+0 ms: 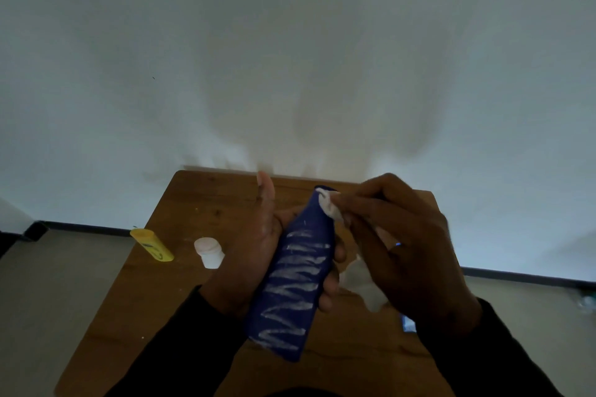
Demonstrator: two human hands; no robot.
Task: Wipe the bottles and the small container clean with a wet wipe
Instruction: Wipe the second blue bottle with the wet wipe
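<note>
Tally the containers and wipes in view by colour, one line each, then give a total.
Blue: 1, the blue bottle
Yellow: 1, the yellow bottle
White: 2, the small white container and the wet wipe
Total: 4

Plain indoor room, most likely a home or bare rented room; cannot tell more closely. Evidence: small wooden table [200,203] pushed against a bare white wall [290,42], dark skirting [96,229] along its base, pale floor [48,284]. Dim light. Toiletry-type bottles [151,245] on the table suggest domestic use.
</note>
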